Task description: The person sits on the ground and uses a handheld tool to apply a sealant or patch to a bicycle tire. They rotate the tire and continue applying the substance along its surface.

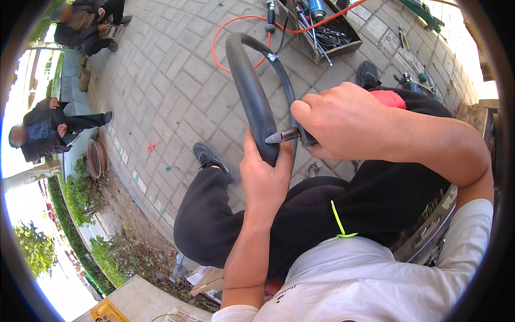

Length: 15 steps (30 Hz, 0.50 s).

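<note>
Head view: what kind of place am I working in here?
Likely an outdoor roadside repair spot: brick paving, an open box of tools with an orange hose, and a black inner tube gripped by the left hand and right hand.

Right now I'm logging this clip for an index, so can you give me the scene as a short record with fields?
Left hand: grips black rubber inner tube
Right hand: holds small metal-tipped tool with its point at the tube
Posture: seated, black trousers
Ground: grey brick paving
Nearby: open toolbox, orange hose
Others: two seated people at left
</note>
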Each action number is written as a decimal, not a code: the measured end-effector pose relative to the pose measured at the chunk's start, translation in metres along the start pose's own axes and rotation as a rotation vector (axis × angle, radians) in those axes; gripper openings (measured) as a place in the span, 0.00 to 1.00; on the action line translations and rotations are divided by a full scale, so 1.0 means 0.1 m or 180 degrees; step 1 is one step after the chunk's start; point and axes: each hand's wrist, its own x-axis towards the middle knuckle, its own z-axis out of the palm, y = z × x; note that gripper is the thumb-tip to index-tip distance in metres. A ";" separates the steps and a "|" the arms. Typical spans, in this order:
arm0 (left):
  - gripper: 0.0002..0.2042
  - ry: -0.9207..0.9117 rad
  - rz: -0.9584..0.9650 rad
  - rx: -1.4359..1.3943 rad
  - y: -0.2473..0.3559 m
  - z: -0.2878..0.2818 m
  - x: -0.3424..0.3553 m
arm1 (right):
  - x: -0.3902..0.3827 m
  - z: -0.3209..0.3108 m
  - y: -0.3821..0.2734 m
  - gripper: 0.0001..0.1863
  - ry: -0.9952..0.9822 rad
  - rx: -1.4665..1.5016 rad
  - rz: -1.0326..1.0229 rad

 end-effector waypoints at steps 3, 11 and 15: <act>0.23 -0.0056 0.0086 0.0166 -0.03 0.01 0.01 | -0.01 -0.02 0.01 0.10 -0.0005 -0.0019 0.0032; 0.13 0.0081 0.0006 -0.0038 -0.14 -0.01 0.01 | 0.10 0.04 0.01 0.13 -0.0357 0.0040 0.0010; 0.32 -0.0160 0.0213 -0.0034 -0.12 0.10 0.12 | -0.04 -0.15 -0.03 0.19 -0.0337 0.0010 0.0279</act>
